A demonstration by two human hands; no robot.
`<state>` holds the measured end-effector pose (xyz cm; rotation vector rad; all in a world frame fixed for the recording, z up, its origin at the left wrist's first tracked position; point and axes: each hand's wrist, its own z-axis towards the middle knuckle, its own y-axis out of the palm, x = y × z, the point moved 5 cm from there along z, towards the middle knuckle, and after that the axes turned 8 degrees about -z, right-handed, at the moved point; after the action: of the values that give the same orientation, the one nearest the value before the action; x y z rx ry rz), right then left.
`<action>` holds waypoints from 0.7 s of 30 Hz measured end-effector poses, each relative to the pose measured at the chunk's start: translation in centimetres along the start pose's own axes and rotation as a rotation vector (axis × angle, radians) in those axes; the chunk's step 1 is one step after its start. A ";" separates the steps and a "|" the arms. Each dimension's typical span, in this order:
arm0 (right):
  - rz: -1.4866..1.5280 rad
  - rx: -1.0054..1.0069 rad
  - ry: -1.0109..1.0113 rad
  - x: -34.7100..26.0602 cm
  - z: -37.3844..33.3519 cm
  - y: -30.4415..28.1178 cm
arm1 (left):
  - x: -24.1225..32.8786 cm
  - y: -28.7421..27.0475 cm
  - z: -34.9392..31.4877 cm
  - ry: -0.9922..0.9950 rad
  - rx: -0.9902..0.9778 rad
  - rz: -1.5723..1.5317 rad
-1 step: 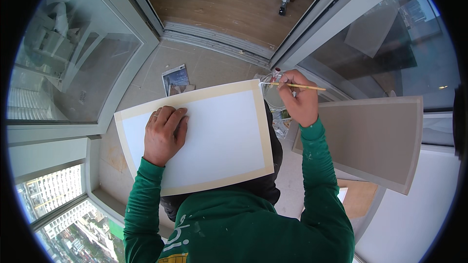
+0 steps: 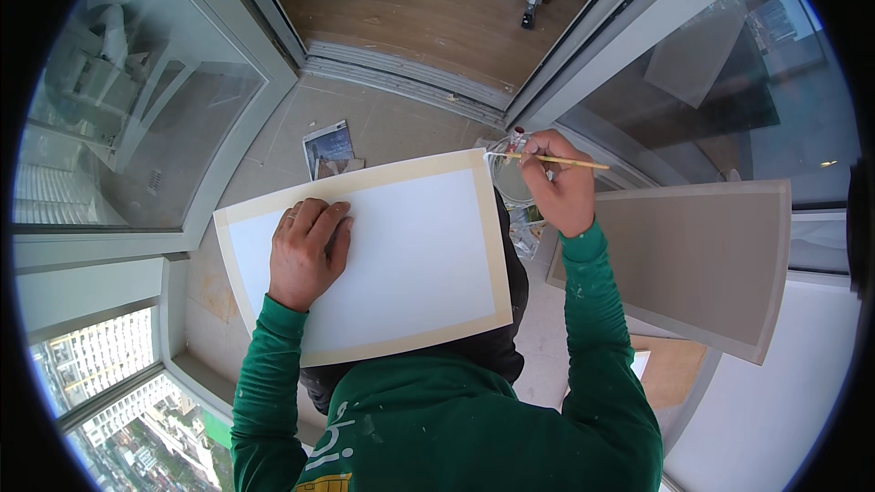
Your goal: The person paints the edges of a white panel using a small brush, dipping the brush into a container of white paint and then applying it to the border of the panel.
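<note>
A white panel point(image 2: 410, 264) with a cream border lies across my lap, slightly tilted. My left hand point(image 2: 311, 253) rests on its left part, palm down, fingers loosely bent, with nothing visibly held. Between thumb and fingers, my right hand point(image 2: 561, 184) is closed on a slim paintbrush point(image 2: 583, 163) with a yellowish wooden handle. The brush points left, and its white tip is at the panel's upper right corner; whether it touches is too small to tell. Just beyond that corner, partly behind my right hand, is a round clear container point(image 2: 508, 184).
A grey-brown panel point(image 2: 684, 255) with a paler border stands at my right. Printed paper point(image 2: 330, 144) lies on the tiled floor beyond the white panel. Glazed door frames flank a metal sliding track point(image 2: 401, 82). A brown board point(image 2: 670, 372) lies near my right elbow.
</note>
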<state>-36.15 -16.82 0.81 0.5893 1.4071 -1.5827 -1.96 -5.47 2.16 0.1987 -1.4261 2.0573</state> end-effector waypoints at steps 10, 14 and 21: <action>0.223 0.162 -0.007 0.3 0.1 0.0 | 0.0 -0.1 0.1 0.000 -0.001 0.001; 0.349 0.200 0.064 0.7 -0.4 -1.3 | -0.1 0.1 0.1 -0.009 -0.013 0.015; 0.489 0.312 0.142 1.7 -1.5 -0.4 | 0.1 0.1 0.0 0.001 -0.017 0.028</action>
<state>-37.63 -15.91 -0.70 1.1557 1.0115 -1.3819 -2.10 -5.50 2.09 0.1717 -1.4527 2.0675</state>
